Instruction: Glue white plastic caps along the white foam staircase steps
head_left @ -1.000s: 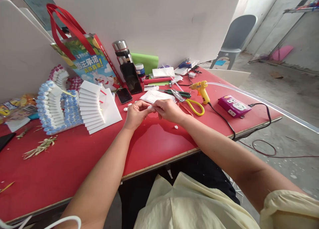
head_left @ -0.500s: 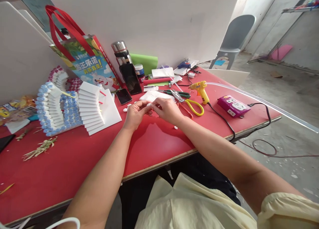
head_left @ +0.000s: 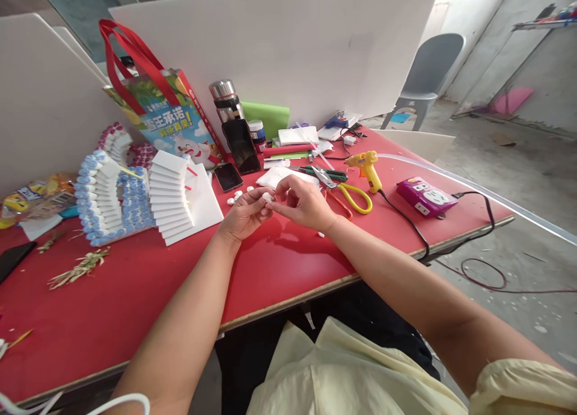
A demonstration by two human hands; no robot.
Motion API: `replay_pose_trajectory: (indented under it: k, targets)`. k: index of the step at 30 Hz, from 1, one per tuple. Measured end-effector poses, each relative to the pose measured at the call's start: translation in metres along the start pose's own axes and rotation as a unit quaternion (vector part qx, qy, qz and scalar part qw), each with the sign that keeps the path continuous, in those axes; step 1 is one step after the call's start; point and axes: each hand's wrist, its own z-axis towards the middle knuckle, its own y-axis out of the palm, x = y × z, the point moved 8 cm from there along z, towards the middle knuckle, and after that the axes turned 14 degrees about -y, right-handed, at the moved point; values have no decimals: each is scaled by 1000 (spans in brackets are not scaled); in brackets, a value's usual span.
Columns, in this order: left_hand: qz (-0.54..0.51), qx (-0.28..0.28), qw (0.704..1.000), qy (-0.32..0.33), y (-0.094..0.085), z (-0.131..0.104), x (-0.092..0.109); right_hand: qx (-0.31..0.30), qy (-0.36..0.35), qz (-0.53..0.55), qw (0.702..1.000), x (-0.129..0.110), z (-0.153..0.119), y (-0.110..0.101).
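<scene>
We hold a small white piece (head_left: 267, 196) over the red table (head_left: 135, 282), near its middle, pinched at our fingertips. Our left hand (head_left: 246, 213) curls around it from 7 o'clock, fingers bent and closed on the piece, while our right hand (head_left: 304, 204) meets it from 3 o'clock, forefinger and thumb pressed to the same piece, the other fingers loosely bent. Just beyond the hands, at 11 o'clock, several white bits (head_left: 237, 196) lie loose on the table, and 1 more white bit (head_left: 320, 234) lies by the right wrist. At 1 o'clock lie the yellow-handled scissors (head_left: 351, 195), with the yellow glue gun (head_left: 367, 165) standing just past them and a purple power strip (head_left: 426, 196) farther to 3 o'clock. At 9 o'clock sits a stepped white foam model (head_left: 174, 195) edged with blue caps, and behind it a red-handled bag (head_left: 169, 117). A black phone (head_left: 228, 176) lies flat at 11 o'clock.
</scene>
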Motion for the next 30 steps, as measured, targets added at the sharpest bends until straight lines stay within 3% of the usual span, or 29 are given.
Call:
replay_pose_trajectory:
  k: [10,14,24,30]
  targets:
    - [5,23,1000,2,0,2,1,-8,-35,-11,999,-9,1,2]
    - [22,27,999,13,-1,5,1,20,0,-40,999,1,0,-1]
    - [125,67,985,97,3,5,12,12,19,-59,998,13,-3,2]
    - [189,92,968,140,5,2,18,36,76,-38,996,22,-6,1]
